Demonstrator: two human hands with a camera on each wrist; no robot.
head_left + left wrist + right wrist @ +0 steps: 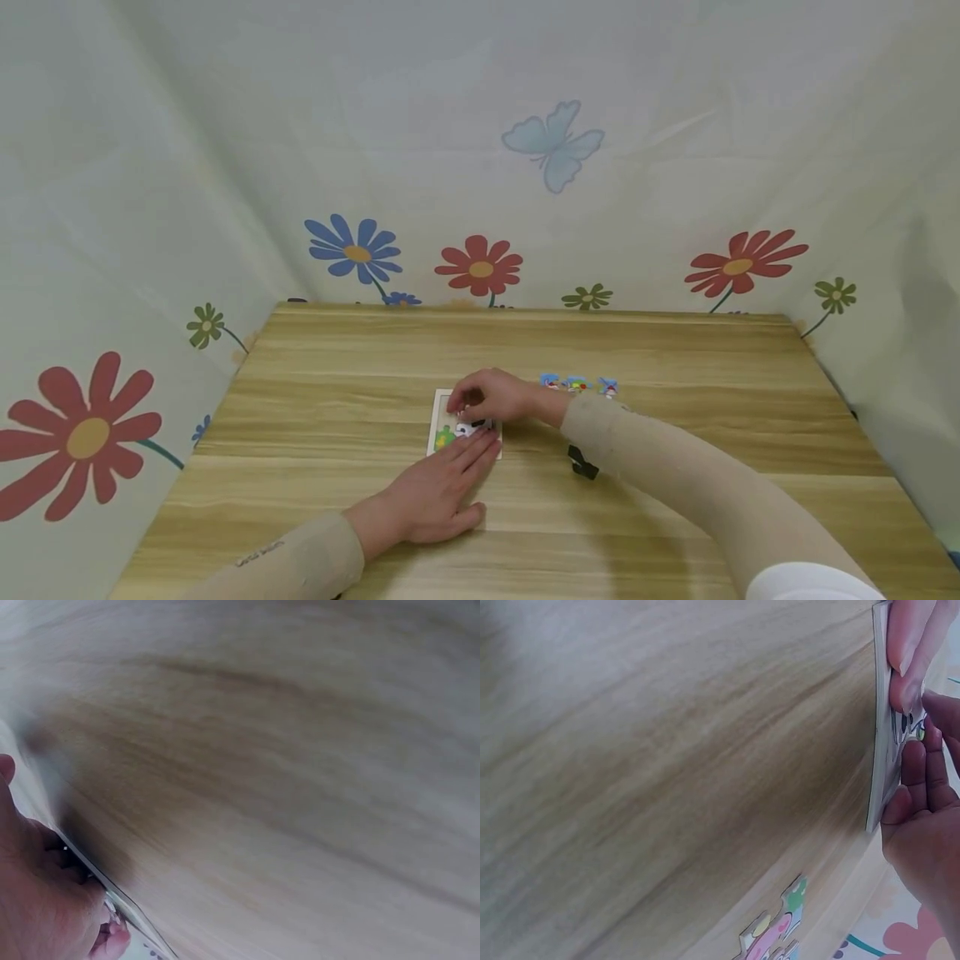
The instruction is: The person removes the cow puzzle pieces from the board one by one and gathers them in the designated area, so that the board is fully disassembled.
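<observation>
Left hand point(437, 493) with fingers straight and close together, laid flat across the near right part of the puzzle board point(442, 417); right hand point(497, 396) with fingers bent above the far part of the same board. Cannot tell, because of hidden fingertips, about any piece pinched in the right hand. Puzzle board under the fingers of both hands, neither clearly nearer: ahead and slightly right of the left wrist, to the left of the right wrist. Long axis hard to judge, with so much covered; left edge running from near to far. In look, thin and flat, with pale rim; inside, a green piece point(444, 439) at the near left, and next to it a white-and-black piece point(465, 431), partly covered. Farther out, beyond the right wrist, three loose pieces point(577, 384) in a row on the surface point(360, 358), mostly blue. Beside the right sleeve point(637, 450), a dark object point(583, 463), too unclear to name. Behind the far edge, a pale cloth point(420, 125) with printed flowers point(480, 268) and a light blue butterfly point(555, 146)
</observation>
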